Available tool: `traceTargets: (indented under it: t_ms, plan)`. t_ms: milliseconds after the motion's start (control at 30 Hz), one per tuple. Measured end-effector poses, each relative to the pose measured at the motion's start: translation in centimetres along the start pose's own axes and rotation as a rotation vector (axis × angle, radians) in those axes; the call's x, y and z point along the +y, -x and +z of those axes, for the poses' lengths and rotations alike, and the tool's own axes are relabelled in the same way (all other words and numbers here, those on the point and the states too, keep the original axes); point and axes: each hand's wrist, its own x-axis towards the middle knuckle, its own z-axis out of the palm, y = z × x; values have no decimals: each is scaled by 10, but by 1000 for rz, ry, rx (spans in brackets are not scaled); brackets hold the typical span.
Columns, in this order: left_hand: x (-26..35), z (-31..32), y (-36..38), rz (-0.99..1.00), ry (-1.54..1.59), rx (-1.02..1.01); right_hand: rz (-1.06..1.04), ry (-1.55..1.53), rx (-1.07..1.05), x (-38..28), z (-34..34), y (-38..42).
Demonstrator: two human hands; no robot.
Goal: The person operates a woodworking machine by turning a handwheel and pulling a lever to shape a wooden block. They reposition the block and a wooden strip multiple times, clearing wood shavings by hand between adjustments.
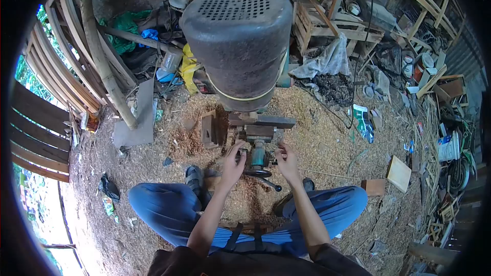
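Shavings (317, 148) cover the ground around the machine (240, 51), its dark bar (279, 121) crosswise beyond a handwheel (257, 173). Left hand (235, 162) and right hand (288, 162) curl beside the green shaft (258, 156), grips unclear; light, matched pressure seems best.

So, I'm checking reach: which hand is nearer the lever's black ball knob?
Right: the right hand is beyond the black ball knob, the left hand farther off to its left.

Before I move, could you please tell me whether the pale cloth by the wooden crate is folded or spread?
Spread, loosely: the cloth drapes in uneven wrinkles, its lower edge fanned out.
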Motion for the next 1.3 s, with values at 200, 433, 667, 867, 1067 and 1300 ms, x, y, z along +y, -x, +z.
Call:
traceTargets:
  t_ms: [200,433,667,867,1067,1300]
  plan:
    - [-41,22,-14,-61,-28,-83,-23,258,112,65,10,6]
    - [-66,37,28,-91,147,-111,317,418,301,104,25,48]
    - [-51,11,54,-156,171,-305,-213,327,-260,-8,34,61]
    - [-84,21,67,-91,294,-290,-370,280,-235,0,45,61]
    - [-114,47,85,17,229,-91,-386,719,-424,-19,48,50]
    - [-120,52,87,-119,341,-26,-632,677,-315,17,48,47]
